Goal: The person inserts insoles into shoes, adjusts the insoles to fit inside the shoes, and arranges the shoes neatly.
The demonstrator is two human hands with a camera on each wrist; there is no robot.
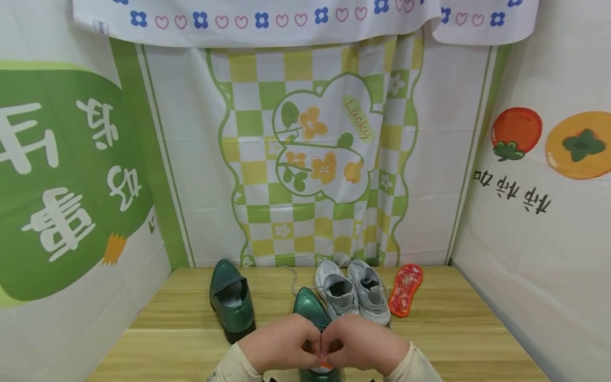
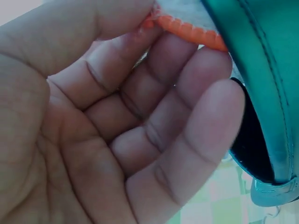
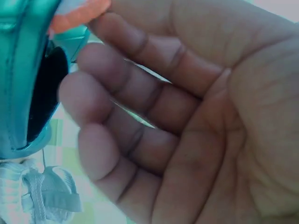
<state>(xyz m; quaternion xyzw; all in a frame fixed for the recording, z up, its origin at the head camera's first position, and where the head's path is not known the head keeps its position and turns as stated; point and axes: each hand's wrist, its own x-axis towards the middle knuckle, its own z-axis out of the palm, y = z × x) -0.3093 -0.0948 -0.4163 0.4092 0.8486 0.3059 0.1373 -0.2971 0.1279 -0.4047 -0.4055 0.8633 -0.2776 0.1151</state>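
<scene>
We saw two gray sneakers side by side with their toes to the back, a left sneaker (image 1: 330, 273) and a right sneaker (image 1: 374, 305). A thin lace (image 1: 294, 277) trailed out to the left of them. Just to their right lay a red insole (image 1: 406, 291) with an orange edge. Off to the left, well apart, sat the far green shoe (image 1: 238, 319).

The near green shoe (image 1: 310, 305) had its toe close beside the left sneaker, and we could not tell if they touched. The left hand (image 1: 284, 345) and the right hand (image 1: 365, 345) met over this shoe and hid its middle from the head camera. Both hands pinched the edge of an orange-rimmed insole (image 2: 191, 35) with thumb and finger, and their other fingers were bent. That insole was at the shoe's mouth, but we could not tell how far in.

The shoes were on a wooden table (image 1: 157, 318) with a stripy grain. Behind it hung a checked cloth (image 1: 296, 215) that said "Lucky". Across the top was a white cloth (image 1: 286, 34) with hearts. The left wall (image 1: 119, 297) had big white writing on green, and the right wall (image 1: 539, 265) had round fruit pictures.
</scene>
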